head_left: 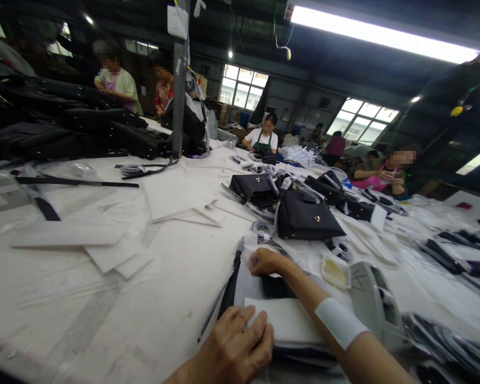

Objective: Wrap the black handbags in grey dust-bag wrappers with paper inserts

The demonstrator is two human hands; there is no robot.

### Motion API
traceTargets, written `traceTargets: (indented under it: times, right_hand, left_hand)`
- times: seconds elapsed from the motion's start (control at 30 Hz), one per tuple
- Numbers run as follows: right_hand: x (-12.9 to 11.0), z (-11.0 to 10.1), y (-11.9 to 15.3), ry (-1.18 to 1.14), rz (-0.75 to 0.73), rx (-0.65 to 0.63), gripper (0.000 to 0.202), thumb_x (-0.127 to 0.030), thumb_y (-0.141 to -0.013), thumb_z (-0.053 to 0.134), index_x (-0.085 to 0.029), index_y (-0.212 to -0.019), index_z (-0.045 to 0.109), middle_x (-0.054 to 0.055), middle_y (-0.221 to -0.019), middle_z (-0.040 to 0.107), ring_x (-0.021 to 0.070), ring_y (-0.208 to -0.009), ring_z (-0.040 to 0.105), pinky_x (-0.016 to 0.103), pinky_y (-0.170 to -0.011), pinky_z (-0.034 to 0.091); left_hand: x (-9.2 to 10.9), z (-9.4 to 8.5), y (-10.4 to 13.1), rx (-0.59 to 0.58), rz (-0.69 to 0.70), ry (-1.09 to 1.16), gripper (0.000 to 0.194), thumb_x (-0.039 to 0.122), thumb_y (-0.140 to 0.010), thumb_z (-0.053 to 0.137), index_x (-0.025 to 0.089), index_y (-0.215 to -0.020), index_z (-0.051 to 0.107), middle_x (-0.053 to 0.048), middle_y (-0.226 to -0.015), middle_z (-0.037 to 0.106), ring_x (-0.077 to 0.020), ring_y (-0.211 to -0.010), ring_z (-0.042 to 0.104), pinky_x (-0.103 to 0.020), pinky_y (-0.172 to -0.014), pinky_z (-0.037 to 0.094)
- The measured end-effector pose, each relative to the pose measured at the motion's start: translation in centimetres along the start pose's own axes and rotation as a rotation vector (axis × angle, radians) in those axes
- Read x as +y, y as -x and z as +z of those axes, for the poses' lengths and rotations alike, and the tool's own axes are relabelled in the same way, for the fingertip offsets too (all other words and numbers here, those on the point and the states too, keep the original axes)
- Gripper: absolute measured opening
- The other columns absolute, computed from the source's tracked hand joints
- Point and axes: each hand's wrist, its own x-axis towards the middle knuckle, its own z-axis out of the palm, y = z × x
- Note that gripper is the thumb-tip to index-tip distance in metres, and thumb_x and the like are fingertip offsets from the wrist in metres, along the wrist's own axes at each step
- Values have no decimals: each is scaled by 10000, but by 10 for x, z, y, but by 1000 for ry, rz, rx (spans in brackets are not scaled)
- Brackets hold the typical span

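Observation:
A black handbag (229, 296) lies on the table right in front of me, with a grey lining or wrap on its upper face and a white foam sheet (292, 320) across its near part. My left hand (240, 341) rests at the sheet's left edge, its fingers curled closed on it. Farther out, my right hand (267, 262) pinches a thin whitish wrapping piece (250, 243) at the bag's far end. Its fingertips are partly blurred. A pale band circles my right forearm.
A grey tape dispenser (378, 304) and a small tray (336, 270) stand to the right. Finished black handbags (308, 216) lie beyond. White foam sheets (120, 250) are spread at left, with piled black bags (76, 117) behind. A metal post (178, 96) rises there; several co-workers sit around.

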Motion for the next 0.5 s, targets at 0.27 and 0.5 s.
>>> traceTargets:
  times: [0.27,0.5]
  right_hand:
    - [4,18,19,-26,-167,254,99,-109,-709,718,-153,-647,654,-54,-583,594,121,-629,576,222,-603,424]
    - [4,37,61,-226,-355,510,198,-339,-808,604,-161,-813,691,-1,-719,670,153,-666,593,247,-623,445]
  left_hand:
    - [-1,-5,6,-58,-11,40,300,173,-1023,395,174,-1084,688,-60,-1126,691,-205,-990,647,-316,-821,526]
    - [2,-10,10,-113,-45,67,358,131,-1037,323,159,-1143,664,-81,-1164,676,-215,-1043,639,-331,-817,527]
